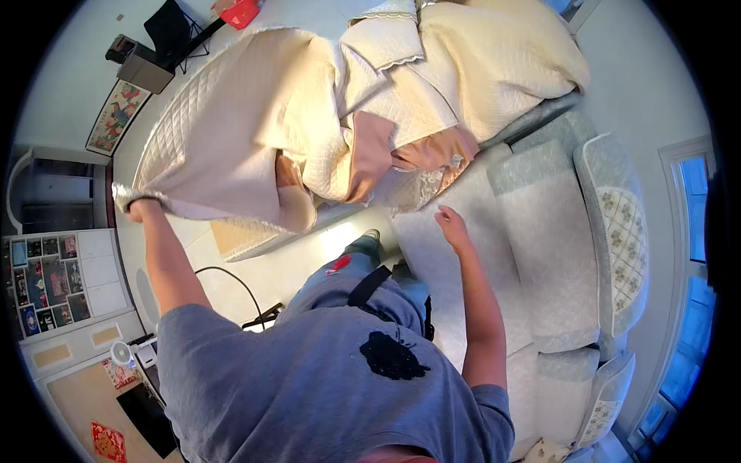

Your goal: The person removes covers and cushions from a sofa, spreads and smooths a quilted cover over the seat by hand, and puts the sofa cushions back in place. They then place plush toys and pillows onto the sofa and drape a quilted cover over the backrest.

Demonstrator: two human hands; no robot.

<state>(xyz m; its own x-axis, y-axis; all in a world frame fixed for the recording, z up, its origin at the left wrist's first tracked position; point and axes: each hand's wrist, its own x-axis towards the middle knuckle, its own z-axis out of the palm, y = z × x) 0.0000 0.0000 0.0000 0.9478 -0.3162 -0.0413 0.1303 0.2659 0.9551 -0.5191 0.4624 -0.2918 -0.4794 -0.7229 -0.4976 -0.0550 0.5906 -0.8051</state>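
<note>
My left hand point(140, 207) is stretched far out to the left, its fingers closed around the edge of a cream quilted sofa cover point(224, 131). From that grip the cover hangs in a wide, raised sheet toward the heap of fabric in front of me. Over the pale grey sofa seat point(486, 247) is my right hand point(451, 228), fingers curled in and nothing visible in them. Just beyond it lies a piece of salmon-coloured satin with a lace edge point(436, 158), partly tucked under the cream covers.
Another cream quilted cover point(494, 54) is bunched at the far right. Grey back cushions and a patterned cushion point(624, 251) line the sofa's right side. A black cable point(239, 282) loops near the floor at left. Behind stand a folding chair point(174, 35) and a red basket point(239, 11).
</note>
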